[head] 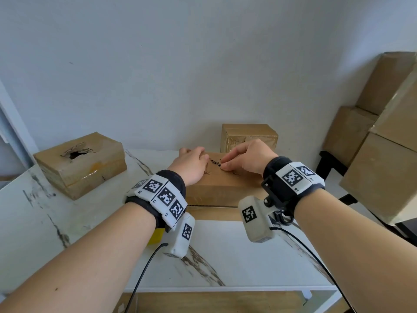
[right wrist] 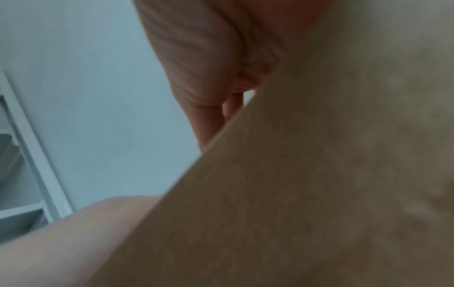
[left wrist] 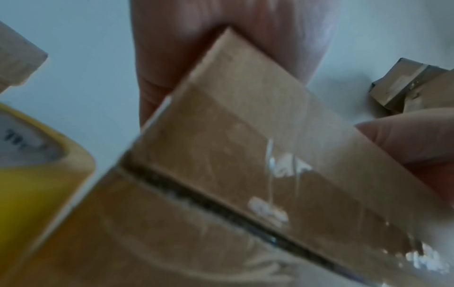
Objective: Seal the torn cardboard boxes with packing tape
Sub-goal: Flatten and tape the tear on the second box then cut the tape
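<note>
On the torn box (head: 222, 186), the left hand (head: 191, 164) lies across the top, fingers curved over it; the right hand (head: 246, 159) presses curled fingertips at the tear (head: 214, 163)

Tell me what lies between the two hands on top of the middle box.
In the head view, a dark ragged tear in the box top lies between the left hand and the right hand. Whether tape covers it can't be told.

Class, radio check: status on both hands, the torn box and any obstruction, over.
Left hand flat on centre box. Right hand fingers at the tear. No tape on tear visible. Yellow tape roll beside box. Nothing in the way.
</note>
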The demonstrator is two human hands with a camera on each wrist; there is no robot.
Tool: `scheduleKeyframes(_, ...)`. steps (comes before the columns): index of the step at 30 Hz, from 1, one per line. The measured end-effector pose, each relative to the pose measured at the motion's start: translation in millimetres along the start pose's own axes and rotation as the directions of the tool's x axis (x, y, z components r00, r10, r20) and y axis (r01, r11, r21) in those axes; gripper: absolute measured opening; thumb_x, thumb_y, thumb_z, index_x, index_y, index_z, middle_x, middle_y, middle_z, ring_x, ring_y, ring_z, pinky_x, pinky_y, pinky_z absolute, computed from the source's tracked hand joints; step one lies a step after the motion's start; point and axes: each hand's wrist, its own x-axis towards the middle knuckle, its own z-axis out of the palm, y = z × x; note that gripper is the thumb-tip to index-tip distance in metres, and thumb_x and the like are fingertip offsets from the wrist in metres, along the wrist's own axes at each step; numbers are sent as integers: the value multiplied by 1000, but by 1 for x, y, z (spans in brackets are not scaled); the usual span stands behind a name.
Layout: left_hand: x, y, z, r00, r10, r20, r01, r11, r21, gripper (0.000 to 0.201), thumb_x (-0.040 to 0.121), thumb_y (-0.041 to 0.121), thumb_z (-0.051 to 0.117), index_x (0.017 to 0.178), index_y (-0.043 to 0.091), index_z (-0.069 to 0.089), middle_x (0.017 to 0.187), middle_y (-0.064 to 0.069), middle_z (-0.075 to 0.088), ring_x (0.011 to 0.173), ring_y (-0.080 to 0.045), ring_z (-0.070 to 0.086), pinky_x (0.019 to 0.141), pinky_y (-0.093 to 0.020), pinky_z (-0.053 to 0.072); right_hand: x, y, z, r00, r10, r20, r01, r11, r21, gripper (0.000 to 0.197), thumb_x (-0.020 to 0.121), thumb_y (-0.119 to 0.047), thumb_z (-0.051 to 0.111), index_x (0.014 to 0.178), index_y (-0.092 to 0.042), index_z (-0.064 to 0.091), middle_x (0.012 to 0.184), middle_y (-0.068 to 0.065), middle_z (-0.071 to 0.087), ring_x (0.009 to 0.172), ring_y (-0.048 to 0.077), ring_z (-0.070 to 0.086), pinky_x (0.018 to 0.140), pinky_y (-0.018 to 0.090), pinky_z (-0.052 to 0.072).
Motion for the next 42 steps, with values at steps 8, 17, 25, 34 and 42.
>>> scheduleKeyframes(8,2,-2,0,1000,-6,12,6,1000,19,50,100,43,26,147,26,25,151,-10,18,132,-29,37,108,-37,29,3,1,3,1000,-18,22,18,999,-26,8,75,-19,78,83,-18,76,79,-8,65,75,-1,51,60,14,36)
scheduleKeyframes(17,3,-2,0,1000,13,19,-13,1000,19,50,101,42,25,148,26,23,152,-12,16,133,-30,36,108,-35,29,11,11,-8,997,75,4,-75,987,143,15,72,-21,79,64,-33,76,100,-7,69,110,19,57,103,42,42)
scheduleKeyframes(25,-4,-1,0,966,220,-136,-212,975,70,35,96,37,47,131,38,52,157,4,15,143,-23,13,115,-42,19,5,16,-7,998,57,-10,-55,988,146,11,72,-9,79,71,-19,75,102,-7,66,105,12,56,89,27,40)
scheduleKeyframes(34,-6,-5,-1,939,316,-139,-339,920,-196,30,99,19,44,120,19,65,136,7,54,126,-10,46,98,-16,28,4,22,-8,1000,-17,25,14,994,104,10,75,-15,78,78,-24,76,101,-12,62,110,10,53,89,22,34)
scheduleKeyframes(42,-2,-5,-1,954,254,-161,-291,912,-289,28,95,5,49,114,14,68,133,5,57,121,-8,51,96,-14,32,2,18,-9,1000,-3,26,0,996,87,13,75,-16,77,88,-20,76,96,-12,60,96,5,50,66,10,31)
